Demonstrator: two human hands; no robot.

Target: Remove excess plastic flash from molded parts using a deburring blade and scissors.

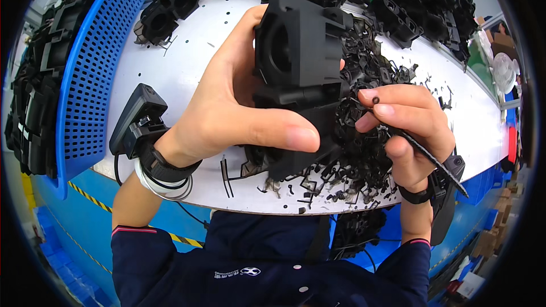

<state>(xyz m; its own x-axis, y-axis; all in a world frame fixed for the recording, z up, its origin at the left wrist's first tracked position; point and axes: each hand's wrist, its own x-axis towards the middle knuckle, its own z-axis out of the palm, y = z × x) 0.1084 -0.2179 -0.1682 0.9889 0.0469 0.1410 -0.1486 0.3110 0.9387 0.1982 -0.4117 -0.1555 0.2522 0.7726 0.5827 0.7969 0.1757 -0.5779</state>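
Observation:
My left hand [227,108] is wrapped round a black moulded plastic housing [313,51] with a round opening, held up over the table, thumb across its near side. To its right, my right hand [418,119] pinches a thin black rod-like tool [435,162] that slants down to the lower right. A tiny dark ring-shaped bit [375,100] shows at its fingertips. The fingertips are close to the housing's right side; whether they touch it I cannot tell. Under both hands lies a heap of small black plastic scraps [364,165].
A blue perforated basket [94,74] stands at the left, with black housings beyond its wall. More black housings [398,17] are piled along the far side of the white table [472,113]. Black devices [139,116] are strapped to both wrists. A small fan [504,71] stands far right.

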